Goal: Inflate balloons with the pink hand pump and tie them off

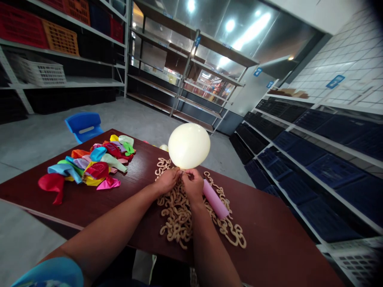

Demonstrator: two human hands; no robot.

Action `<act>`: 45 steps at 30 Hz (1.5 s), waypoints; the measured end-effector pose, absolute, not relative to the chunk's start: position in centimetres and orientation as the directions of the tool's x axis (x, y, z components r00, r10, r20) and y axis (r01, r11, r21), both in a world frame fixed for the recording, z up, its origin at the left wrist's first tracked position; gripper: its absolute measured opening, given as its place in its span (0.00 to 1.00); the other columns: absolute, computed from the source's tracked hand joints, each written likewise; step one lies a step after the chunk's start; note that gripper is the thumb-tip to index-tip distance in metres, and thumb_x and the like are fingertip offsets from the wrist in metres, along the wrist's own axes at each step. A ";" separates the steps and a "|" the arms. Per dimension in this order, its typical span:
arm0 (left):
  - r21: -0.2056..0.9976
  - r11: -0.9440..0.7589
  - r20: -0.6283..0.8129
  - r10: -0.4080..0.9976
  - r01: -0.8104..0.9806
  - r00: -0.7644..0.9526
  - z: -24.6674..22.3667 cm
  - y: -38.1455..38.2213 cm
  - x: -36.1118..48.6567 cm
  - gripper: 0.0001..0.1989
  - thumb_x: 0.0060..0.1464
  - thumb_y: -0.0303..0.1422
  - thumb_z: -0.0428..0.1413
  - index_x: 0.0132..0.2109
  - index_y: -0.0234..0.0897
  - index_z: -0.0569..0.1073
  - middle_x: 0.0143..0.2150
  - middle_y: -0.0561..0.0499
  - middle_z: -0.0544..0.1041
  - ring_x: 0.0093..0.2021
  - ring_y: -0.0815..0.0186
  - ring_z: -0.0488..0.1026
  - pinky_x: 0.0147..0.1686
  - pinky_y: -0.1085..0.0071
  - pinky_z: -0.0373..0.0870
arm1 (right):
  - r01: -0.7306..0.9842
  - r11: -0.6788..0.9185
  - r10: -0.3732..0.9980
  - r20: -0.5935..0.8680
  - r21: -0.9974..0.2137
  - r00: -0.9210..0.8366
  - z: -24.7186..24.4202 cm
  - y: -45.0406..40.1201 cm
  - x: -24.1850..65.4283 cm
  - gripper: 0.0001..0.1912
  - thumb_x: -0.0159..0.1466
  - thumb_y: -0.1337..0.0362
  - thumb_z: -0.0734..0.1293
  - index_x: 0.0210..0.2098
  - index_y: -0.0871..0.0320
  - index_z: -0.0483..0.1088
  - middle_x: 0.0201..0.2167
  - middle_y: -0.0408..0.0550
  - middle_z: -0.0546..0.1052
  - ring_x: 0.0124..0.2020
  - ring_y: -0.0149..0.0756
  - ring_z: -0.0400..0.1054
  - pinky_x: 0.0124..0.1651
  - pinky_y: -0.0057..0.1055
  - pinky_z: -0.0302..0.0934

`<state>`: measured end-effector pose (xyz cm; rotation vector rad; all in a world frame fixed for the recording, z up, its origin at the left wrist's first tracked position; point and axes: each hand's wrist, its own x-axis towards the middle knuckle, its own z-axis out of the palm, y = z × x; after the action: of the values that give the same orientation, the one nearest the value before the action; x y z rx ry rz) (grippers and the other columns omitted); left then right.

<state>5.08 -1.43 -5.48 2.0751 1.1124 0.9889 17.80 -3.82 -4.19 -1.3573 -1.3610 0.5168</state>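
A blown-up cream balloon (189, 145) stands upright above the table, its neck down between my fingers. My left hand (168, 180) is closed on the neck from the left. From the right, my right hand (193, 184) pinches at the same spot, fingertips touching the left ones. The neck itself is mostly hidden by the fingers. Under and around both hands lies a heap of tan, curly cord (176, 215). Just right of my right hand, a pink cylinder (216, 199) rests on the cord.
Many-coloured limp balloons (95, 169) lie on the left of the dark red table (140, 159). A blue chair (84, 124) stands behind it. Shelves with dark blue crates (314, 155) line the right; a metal rack (179, 83) stands at the back, and crates (60, 38) sit on left shelves.
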 end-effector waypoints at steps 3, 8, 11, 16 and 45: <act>0.787 -0.457 0.324 0.878 0.414 0.353 -5.8 -1.0 4.9 0.16 0.59 0.39 0.37 0.34 0.36 0.65 0.29 0.49 0.70 0.30 0.67 0.67 0.32 0.71 0.62 | 0.518 0.330 0.860 0.477 -0.789 0.179 -4.3 -3.9 17.8 0.10 0.53 0.57 0.65 0.29 0.57 0.69 0.27 0.44 0.73 0.29 0.32 0.66 0.33 0.29 0.61; 0.813 -0.407 0.321 0.910 0.415 0.264 -5.8 -0.6 4.6 0.15 0.59 0.38 0.38 0.34 0.36 0.65 0.31 0.49 0.71 0.31 0.67 0.67 0.33 0.71 0.61 | 0.349 0.352 0.919 0.391 -0.868 0.047 -4.3 -4.1 17.5 0.11 0.56 0.56 0.63 0.32 0.56 0.70 0.28 0.44 0.73 0.26 0.31 0.66 0.31 0.28 0.61; 0.819 -0.407 0.318 0.909 0.403 0.270 -5.7 -0.8 4.6 0.15 0.59 0.38 0.39 0.34 0.36 0.65 0.31 0.50 0.71 0.31 0.68 0.67 0.33 0.71 0.61 | 0.220 0.239 0.964 0.259 -0.946 0.062 -4.3 -4.0 17.4 0.12 0.56 0.54 0.63 0.32 0.56 0.68 0.21 0.41 0.71 0.20 0.29 0.64 0.24 0.26 0.59; 0.798 -0.421 0.330 0.904 0.430 0.272 -5.5 -1.1 4.7 0.15 0.59 0.37 0.38 0.33 0.36 0.65 0.29 0.50 0.71 0.30 0.68 0.67 0.33 0.71 0.62 | 0.040 0.130 0.982 0.135 -0.991 0.134 -4.5 -3.7 17.4 0.15 0.54 0.51 0.63 0.32 0.57 0.65 0.22 0.40 0.71 0.15 0.26 0.61 0.15 0.23 0.50; 0.764 -0.342 0.251 0.939 0.546 0.237 -6.0 -0.6 4.9 0.16 0.57 0.36 0.40 0.27 0.35 0.66 0.26 0.50 0.70 0.27 0.69 0.65 0.29 0.73 0.57 | 0.302 0.215 0.951 0.269 -0.929 0.150 -5.5 -3.5 17.4 0.14 0.56 0.54 0.61 0.33 0.57 0.69 0.20 0.41 0.71 0.21 0.30 0.63 0.26 0.27 0.58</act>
<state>4.90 -0.56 -6.01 1.9821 1.3542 0.9611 17.41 -3.48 -5.52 -1.3040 -1.3732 0.7366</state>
